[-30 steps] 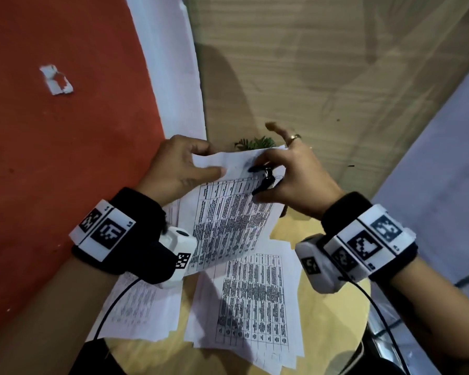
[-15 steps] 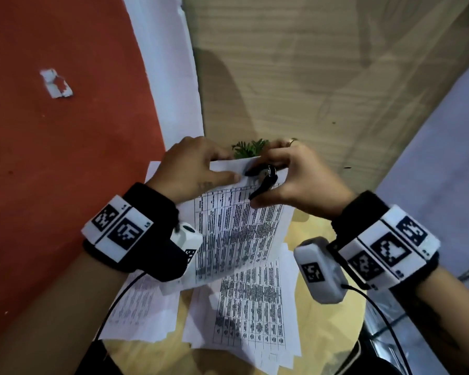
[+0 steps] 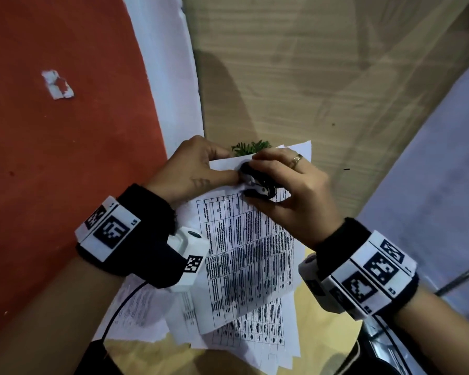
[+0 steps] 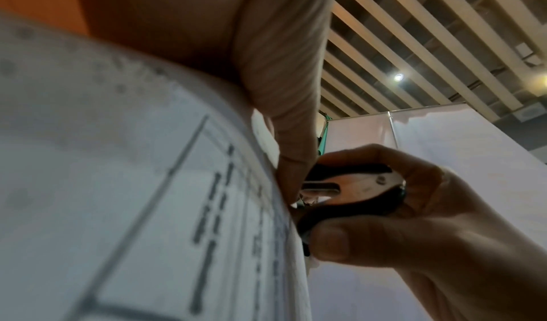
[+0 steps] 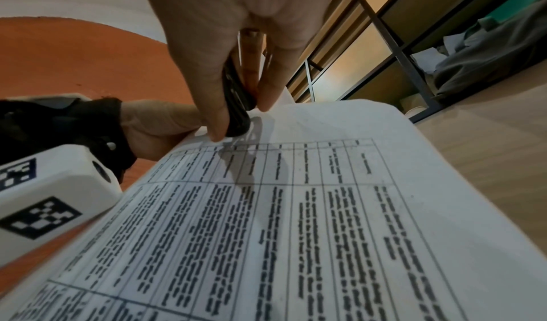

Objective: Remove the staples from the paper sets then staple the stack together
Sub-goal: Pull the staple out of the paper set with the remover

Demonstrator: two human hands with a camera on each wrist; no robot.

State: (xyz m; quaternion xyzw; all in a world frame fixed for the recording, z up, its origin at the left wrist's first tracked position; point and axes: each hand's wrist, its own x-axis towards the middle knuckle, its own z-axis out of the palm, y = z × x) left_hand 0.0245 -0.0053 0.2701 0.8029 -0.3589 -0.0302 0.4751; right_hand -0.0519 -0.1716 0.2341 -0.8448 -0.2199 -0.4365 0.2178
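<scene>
Above round wooden table (image 3: 322, 345): left hand (image 3: 192, 169) pinches one paper set (image 3: 249, 255), right hand (image 3: 290, 193) squeezes one staple remover (image 3: 257, 182); more printed sheets (image 3: 257, 336) below, red floor (image 3: 60, 158)

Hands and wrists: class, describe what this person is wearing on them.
Each wrist has a black band carrying white tags with black square codes and a white boxy camera. A black cable trails from the left one. The right hand wears a gold ring.

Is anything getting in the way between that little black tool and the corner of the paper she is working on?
Nothing visible does. The right hand pinches the staple remover, whose tip sits right at the top corner of the held paper set. The left hand pinches that same corner just beside the tool, close but not blocking it.
</scene>
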